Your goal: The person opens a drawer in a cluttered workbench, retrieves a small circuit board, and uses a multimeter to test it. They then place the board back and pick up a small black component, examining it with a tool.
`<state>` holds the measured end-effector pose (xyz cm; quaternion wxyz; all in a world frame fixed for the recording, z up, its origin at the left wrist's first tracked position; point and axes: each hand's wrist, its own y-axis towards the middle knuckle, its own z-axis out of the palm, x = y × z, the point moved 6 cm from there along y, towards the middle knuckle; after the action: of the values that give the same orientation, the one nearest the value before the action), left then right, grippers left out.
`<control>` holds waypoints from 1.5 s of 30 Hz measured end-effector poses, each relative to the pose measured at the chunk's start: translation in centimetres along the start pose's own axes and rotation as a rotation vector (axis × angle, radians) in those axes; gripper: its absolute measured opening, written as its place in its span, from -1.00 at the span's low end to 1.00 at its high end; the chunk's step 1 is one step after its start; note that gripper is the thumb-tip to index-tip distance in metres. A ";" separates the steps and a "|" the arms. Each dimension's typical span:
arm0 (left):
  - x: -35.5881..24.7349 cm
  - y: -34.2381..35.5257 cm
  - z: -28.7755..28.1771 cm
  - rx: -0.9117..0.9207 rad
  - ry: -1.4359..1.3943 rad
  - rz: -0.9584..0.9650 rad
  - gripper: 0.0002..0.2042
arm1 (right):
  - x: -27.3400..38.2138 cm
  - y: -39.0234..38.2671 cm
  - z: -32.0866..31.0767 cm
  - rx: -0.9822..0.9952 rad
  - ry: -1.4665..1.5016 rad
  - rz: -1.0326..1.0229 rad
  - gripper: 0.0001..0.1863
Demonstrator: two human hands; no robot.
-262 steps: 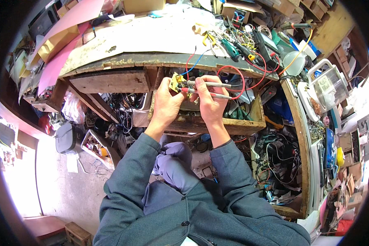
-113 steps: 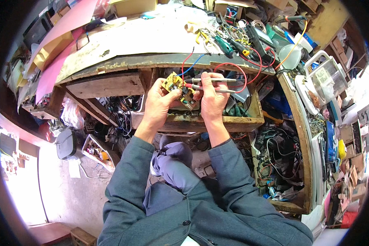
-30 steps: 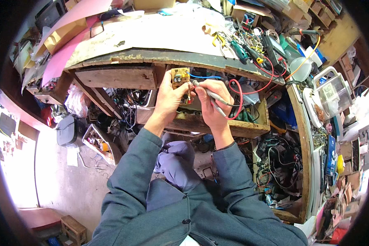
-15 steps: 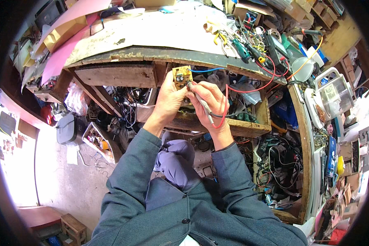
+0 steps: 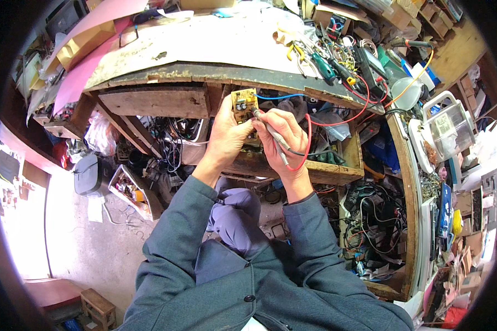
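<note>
My left hand (image 5: 229,132) grips a small yellow circuit board (image 5: 250,96) by its lower left edge. A blue wire (image 5: 281,97) runs rightward from the board. Closed around the slim grey handles of test probes (image 5: 277,137), my right hand (image 5: 284,128) keeps their upper ends at the board's lower right part. A red lead (image 5: 309,144) loops from the probes up toward the bench, and a dark lead leaves beside it. The probe tips are too small to make out, so I cannot tell whether they touch the board.
The bench edge (image 5: 185,69) lies just beyond my hands, with an open wooden drawer (image 5: 315,171) below them. Pliers (image 5: 296,51), a green-handled screwdriver (image 5: 322,65) and tangled wires crowd the bench's right. A lidded clear container (image 5: 450,127) stands at the far right.
Both hands stay almost in place with the board and the probes. The red lead has swung slightly to the right, and my right hand's fingers have shifted a little.
</note>
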<state>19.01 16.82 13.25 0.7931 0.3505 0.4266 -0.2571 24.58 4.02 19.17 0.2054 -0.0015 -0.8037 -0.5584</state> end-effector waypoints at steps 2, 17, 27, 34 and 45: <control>0.1 0.0 0.1 0.000 -0.011 -0.006 -0.55 | -0.1 0.0 -0.1 -0.006 0.003 0.001 -0.74; 0.2 0.1 -0.2 -0.053 0.082 -0.012 -0.48 | -0.8 -0.2 0.2 0.005 0.056 -0.036 -0.71; 0.3 0.1 -0.5 -0.022 0.108 -0.005 -0.49 | -1.0 -0.4 0.4 0.018 0.040 -0.008 -0.79; 0.3 0.0 0.0 -0.007 -0.036 -0.006 -0.56 | -0.5 -0.1 0.1 -0.006 0.035 -0.014 -0.78; 0.2 0.0 0.0 -0.003 -0.035 0.004 -0.59 | -0.1 -0.2 0.0 -0.025 -0.015 -0.062 -0.74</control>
<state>19.13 16.82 13.11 0.8016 0.3455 0.4125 -0.2607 24.66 4.02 18.96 0.1820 0.0167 -0.7979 -0.5744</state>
